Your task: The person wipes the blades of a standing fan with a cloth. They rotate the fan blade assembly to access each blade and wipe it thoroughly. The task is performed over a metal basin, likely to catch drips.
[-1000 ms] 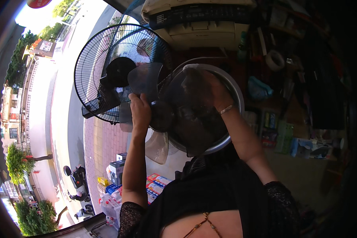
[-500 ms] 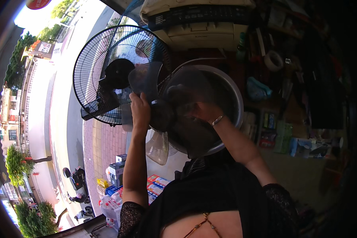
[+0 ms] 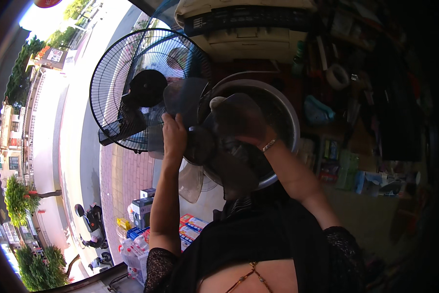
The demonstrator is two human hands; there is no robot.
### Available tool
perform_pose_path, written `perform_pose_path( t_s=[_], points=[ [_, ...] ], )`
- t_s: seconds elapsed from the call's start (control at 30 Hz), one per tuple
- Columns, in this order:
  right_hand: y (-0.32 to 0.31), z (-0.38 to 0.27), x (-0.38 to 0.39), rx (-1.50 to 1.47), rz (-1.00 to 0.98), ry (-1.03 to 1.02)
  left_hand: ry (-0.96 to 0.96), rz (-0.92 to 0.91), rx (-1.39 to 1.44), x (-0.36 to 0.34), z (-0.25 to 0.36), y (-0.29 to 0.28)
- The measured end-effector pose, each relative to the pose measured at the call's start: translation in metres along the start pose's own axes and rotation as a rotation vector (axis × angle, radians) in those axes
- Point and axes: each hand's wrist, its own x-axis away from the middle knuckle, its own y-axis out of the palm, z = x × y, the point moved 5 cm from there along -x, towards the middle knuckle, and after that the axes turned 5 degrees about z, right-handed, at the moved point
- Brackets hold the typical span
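A see-through grey fan blade set (image 3: 200,145) with a dark round hub is held up in front of me, over a wide metal basin (image 3: 296,117). Its left side is gripped by my left hand (image 3: 174,136), the fingers closed on a blade near the hub. My right hand (image 3: 258,134) is at the right blade, seen dimly through the plastic, with most of its fingers hidden. At that blade's upper edge a pale rounded tip shows; whether it is a fingertip or a cloth I cannot tell. Just beyond stands a black fan grille (image 3: 109,63) with its motor housing (image 3: 148,88).
A pale printer (image 3: 246,36) stands behind the basin. To the right lie a tape roll (image 3: 337,76), a light blue item (image 3: 318,109) and small packages. Colourful boxes (image 3: 192,225) and bottles sit below my left arm. A street with parked scooters (image 3: 93,224) runs along the left.
My right hand, blurred before, shows more sharply at the right blade. The blade set has turned slightly, its lower blades shifting left. My left hand keeps its grip.
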Motion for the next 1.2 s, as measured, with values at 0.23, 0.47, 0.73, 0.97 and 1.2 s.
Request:
perform_pose_path(
  t_s=[0.23,0.47,0.73,0.97,1.2],
  points=[
    [-0.011,0.024,0.004,0.133,-0.084,0.094,0.002,-0.021,-0.02,0.004,0.001,0.003],
    [-0.01,-0.018,0.032,0.403,0.014,-0.095,0.003,0.037,-0.04,0.0,0.003,-0.011],
    [-0.013,-0.051,0.032,0.026,0.11,-0.131,0.029,0.042,-0.053,0.001,-0.009,-0.01],
    [0.003,-0.005,0.015,0.814,-0.06,-0.216,0.029,0.017,-0.008,0.006,0.012,-0.004],
    [0.007,0.001,0.026,0.853,-0.08,-0.225,-0.007,0.05,-0.061,0.001,0.011,-0.014]
  ],
)
